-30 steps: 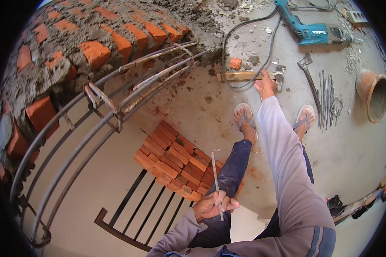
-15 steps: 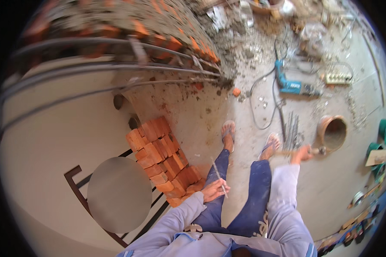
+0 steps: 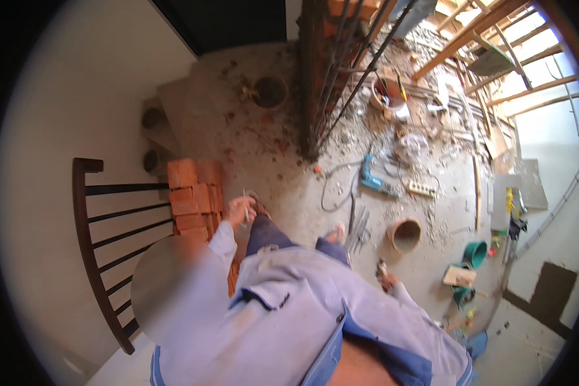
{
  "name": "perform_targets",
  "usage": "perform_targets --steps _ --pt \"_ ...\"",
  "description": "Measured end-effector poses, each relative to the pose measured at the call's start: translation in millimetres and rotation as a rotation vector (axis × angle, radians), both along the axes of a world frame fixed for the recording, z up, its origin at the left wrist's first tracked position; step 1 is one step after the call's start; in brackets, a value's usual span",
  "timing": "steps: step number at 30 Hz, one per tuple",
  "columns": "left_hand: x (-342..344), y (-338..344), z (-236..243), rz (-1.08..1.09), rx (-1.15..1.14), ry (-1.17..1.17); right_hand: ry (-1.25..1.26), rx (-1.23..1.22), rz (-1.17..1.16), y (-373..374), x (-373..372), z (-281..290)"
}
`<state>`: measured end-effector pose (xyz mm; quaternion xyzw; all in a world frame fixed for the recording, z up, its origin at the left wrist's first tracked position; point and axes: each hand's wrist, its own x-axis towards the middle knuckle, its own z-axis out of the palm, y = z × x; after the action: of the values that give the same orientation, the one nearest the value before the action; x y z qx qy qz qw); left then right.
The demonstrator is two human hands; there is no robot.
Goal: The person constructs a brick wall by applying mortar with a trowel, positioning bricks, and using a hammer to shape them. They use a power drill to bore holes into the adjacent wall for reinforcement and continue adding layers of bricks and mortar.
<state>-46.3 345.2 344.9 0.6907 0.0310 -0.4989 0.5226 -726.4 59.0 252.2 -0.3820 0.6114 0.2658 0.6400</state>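
Note:
My left hand [image 3: 238, 211] is closed round a thin pale metal rod [image 3: 246, 202], held upright beside the brick stack and over my left foot. Its kind is too small to tell. On the other side, my right hand [image 3: 388, 282] grips a hammer [image 3: 381, 266], its head showing just above the fingers. The handle is mostly hidden. A stack of orange bricks [image 3: 185, 199] stands close to the left of my left hand. A round clay-coloured bucket [image 3: 404, 236] sits on the floor beyond my right hand.
A teal power drill [image 3: 373, 180] with its cable, a power strip [image 3: 422, 188] and metal bars [image 3: 359, 226] lie ahead. Dark railing [image 3: 87, 219] borders the left. A brick column [image 3: 315, 96] with steel rods rises ahead. Green buckets [image 3: 475, 253] stand right.
My view has swung, bringing the doorway and wooden scaffold into sight. My left hand has risen forward with the rod, beside the bricks. My right hand hangs lower with the hammer, nearer my body.

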Motion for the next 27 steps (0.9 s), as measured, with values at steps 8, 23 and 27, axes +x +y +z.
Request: perform_targets --steps 8,23,27 --pt "125 30 90 -0.274 -0.312 0.331 0.073 -0.273 0.375 107 266 67" --pt "384 -76 145 -0.865 -0.101 -0.626 0.151 -0.272 0.526 84 484 82" --pt "458 -110 163 -0.992 -0.173 -1.352 0.13 -0.304 0.471 54 564 69"
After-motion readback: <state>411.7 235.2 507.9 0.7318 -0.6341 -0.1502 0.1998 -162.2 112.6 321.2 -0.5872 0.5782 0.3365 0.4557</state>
